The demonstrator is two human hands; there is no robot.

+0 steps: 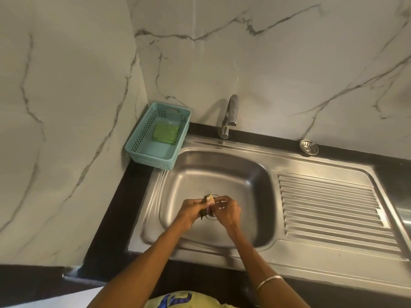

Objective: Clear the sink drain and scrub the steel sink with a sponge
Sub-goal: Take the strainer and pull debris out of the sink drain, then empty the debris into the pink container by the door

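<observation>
Both hands meet over the drain [213, 195] in the bowl of the steel sink [222, 172]. My left hand [191, 211] grips a clump of food scraps [207, 202], dark green leaf bits with pale pieces. The fingertips of my right hand [226, 210] pinch at the same clump from the right. The hands hide most of the drain opening. A green sponge [165, 133] lies flat inside a teal plastic basket [142, 138] at the sink's back left corner. The round steel drain strainer [308, 147] rests on the back ledge to the right.
A steel tap [230, 115] stands behind the bowl, shut off. A ribbed draining board [329, 207] lies right of the bowl. Black countertop [106, 218] borders the sink, with marble walls behind and to the left.
</observation>
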